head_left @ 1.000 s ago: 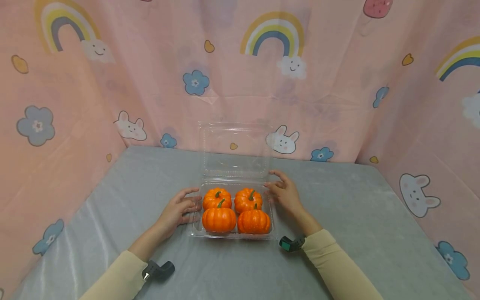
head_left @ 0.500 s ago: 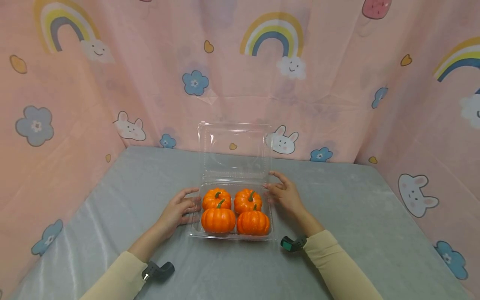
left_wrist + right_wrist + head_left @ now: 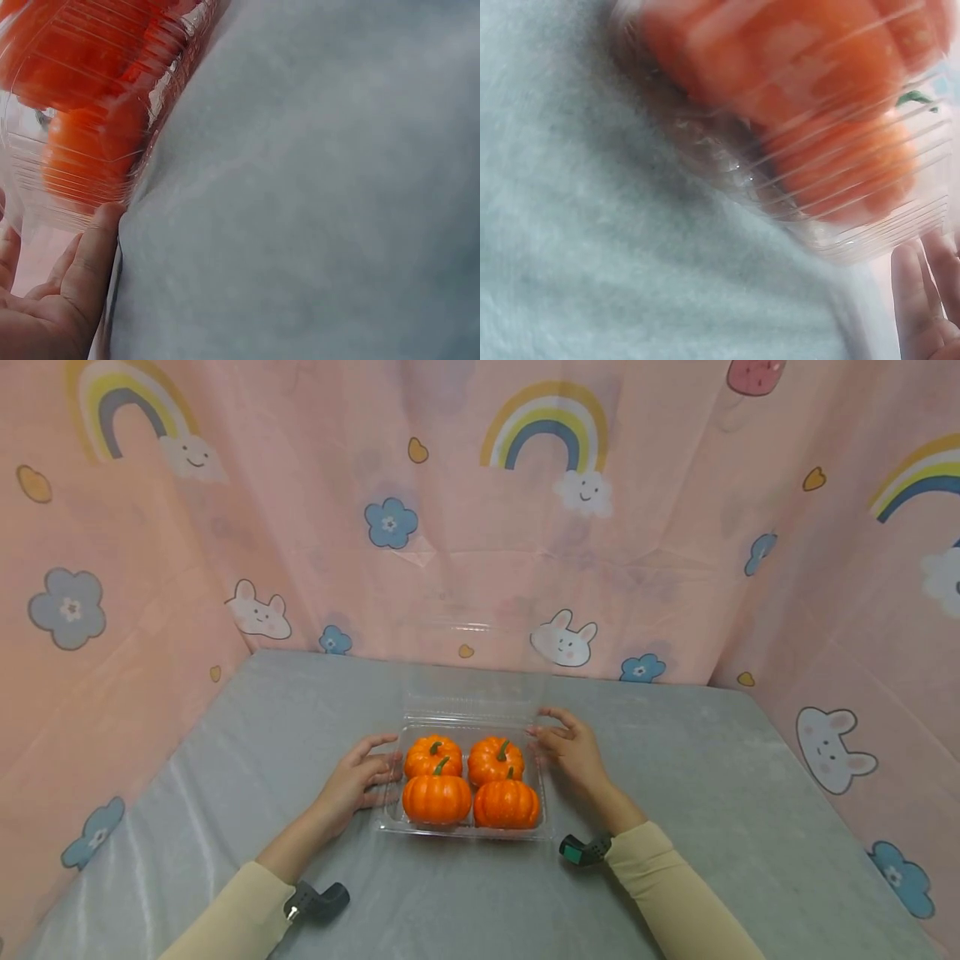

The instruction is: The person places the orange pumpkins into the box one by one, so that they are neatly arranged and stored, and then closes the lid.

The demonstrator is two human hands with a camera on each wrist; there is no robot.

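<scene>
A clear plastic clamshell box (image 3: 465,834) rests on the table with several small orange pumpkins in it; one pumpkin (image 3: 437,800) sits at the front left. The transparent lid (image 3: 471,706) stands raised at the back, its outline faint and blurred. My left hand (image 3: 351,783) touches the box's left wall with extended fingers. On the other side, the fingers of my right hand (image 3: 573,750) lie loosely bent against the right wall near the back corner. Both wrist views show fingertips at the ribbed wall, with orange pumpkins (image 3: 94,154) (image 3: 840,169) behind the plastic.
Grey cloth covers the table (image 3: 675,760). A pink curtain (image 3: 315,468) printed with rainbows, rabbits and flowers hangs around the back and sides. Dark wrist devices (image 3: 318,903) sit near both sleeve cuffs.
The lid's visible upper edge has dropped slightly and its outline has blurred; which way it tilts is hard to tell. Both hands, the box and the pumpkins have stayed nearly in place.
</scene>
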